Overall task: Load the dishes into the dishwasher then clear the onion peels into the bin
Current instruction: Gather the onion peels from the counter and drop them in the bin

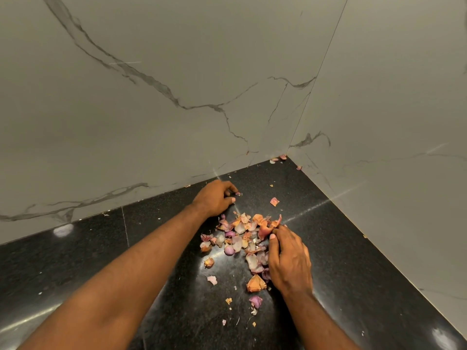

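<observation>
A heap of pink, purple and orange onion peels (240, 236) lies on the black granite counter (101, 248) near the corner. My right hand (289, 261) rests on the heap's right side, its thumb and fingers curled round a bunch of peels. My left hand (214, 198) reaches farther back, close to the wall, with curled fingertips pinching at a small peel scrap (238, 194). Loose peels lie apart from the heap: one (274, 201) behind it, an orange one (255, 284) and a purple one (255, 301) nearer me. No dishes, dishwasher or bin are in view.
Grey marble-look walls (177, 84) meet in a corner at the back right and bound the counter on two sides. A few peels (278, 159) sit right in that corner. Tiny flakes are scattered over the counter.
</observation>
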Action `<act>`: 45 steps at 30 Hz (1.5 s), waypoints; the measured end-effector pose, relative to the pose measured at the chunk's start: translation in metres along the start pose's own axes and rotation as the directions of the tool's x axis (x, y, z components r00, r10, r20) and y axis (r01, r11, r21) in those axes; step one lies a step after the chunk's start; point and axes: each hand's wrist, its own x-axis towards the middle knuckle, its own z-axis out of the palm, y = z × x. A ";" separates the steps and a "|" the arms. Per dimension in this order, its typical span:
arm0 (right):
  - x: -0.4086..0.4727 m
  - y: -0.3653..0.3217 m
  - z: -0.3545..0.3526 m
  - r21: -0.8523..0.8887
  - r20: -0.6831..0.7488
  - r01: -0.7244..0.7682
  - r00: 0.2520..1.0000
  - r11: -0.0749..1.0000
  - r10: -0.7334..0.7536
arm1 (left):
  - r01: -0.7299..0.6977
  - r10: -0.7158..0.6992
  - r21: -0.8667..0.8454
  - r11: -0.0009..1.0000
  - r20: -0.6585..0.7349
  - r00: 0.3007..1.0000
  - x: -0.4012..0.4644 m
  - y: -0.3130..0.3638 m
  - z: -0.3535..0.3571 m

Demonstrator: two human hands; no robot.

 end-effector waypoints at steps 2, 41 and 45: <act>0.001 0.000 0.000 -0.007 -0.003 -0.001 1.000 1.000 0.001 | 0.016 -0.016 0.019 1.000 -0.022 1.000 0.001 0.003 0.005; 0.000 -0.001 -0.001 -0.019 0.019 -0.036 0.999 0.999 0.036 | -0.226 0.166 0.256 0.940 0.237 0.957 0.005 0.085 0.042; 0.002 -0.003 -0.001 -0.021 0.014 -0.041 0.999 0.999 0.041 | -0.241 0.227 0.067 0.968 0.168 0.959 0.007 0.076 0.044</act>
